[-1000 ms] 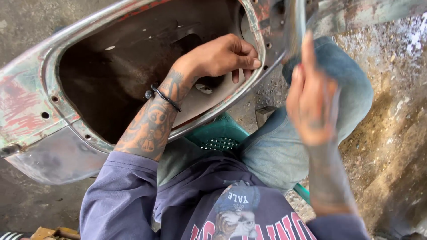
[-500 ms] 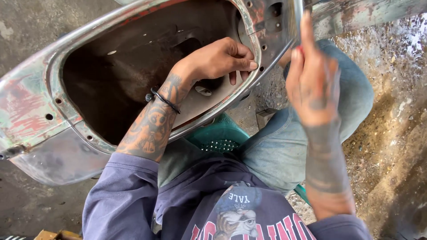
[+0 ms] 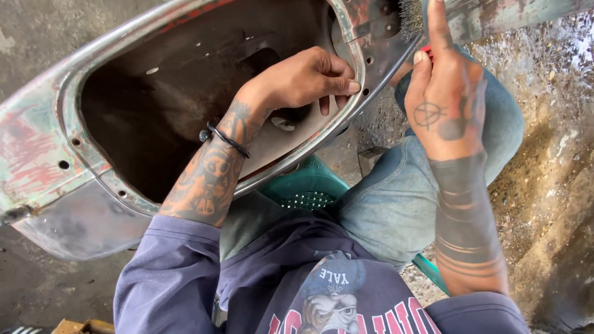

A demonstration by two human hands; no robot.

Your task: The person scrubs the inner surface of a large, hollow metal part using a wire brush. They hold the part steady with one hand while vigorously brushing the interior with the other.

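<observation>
Stool (image 3: pixel 309 185), green, nearest, under the knees. Left hand (image 3: pixel 303 80) curled shut over the panel (image 3: pixel 185 111) rim, steadying it. Right hand (image 3: pixel 442 105) closed on a wire brush (image 3: pixel 411 15), bristles at the far rim. Red-green paint remains at left; right edge partly bare. No labels visible.

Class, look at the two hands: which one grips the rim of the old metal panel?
The left hand, fingers curled over the panel's rim. The right hand holds a wire brush instead.
</observation>
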